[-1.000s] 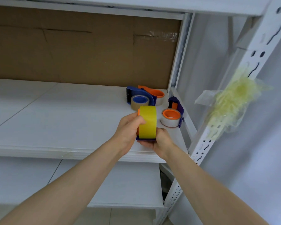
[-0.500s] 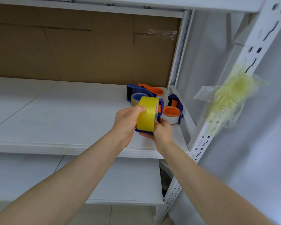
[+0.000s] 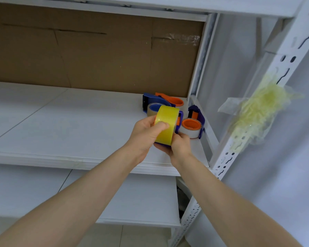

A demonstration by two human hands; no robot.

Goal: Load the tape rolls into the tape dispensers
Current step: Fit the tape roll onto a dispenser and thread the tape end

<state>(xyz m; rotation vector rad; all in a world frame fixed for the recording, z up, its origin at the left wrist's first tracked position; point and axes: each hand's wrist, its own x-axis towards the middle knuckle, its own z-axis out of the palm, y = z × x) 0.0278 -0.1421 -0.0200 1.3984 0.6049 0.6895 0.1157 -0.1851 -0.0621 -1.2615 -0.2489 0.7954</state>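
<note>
My left hand (image 3: 144, 132) grips a yellow tape roll (image 3: 166, 127) with the thumb across its outer band. The roll stands on edge against a blue tape dispenser (image 3: 180, 120), most of which is hidden behind the roll. My right hand (image 3: 177, 145) holds that dispenser from below. Both hands hover above the front right part of the white shelf (image 3: 78, 125). Behind them lie two more dispensers: a blue one with a clear roll (image 3: 154, 104) and a blue one with an orange hub and a white roll (image 3: 193, 125). An orange hub piece (image 3: 174, 100) lies at the back.
A brown cardboard panel (image 3: 96, 56) backs the shelf. A white slotted upright (image 3: 268, 97) stands at the right, with a crumpled wad of yellowish tape (image 3: 257, 114) stuck to it. A lower white shelf (image 3: 132, 198) runs under my arms.
The roll and dispenser have tilted, so the roll's top now leans right and the blue dispenser edge shows beside it. My view has shifted slightly; the hands stay together.
</note>
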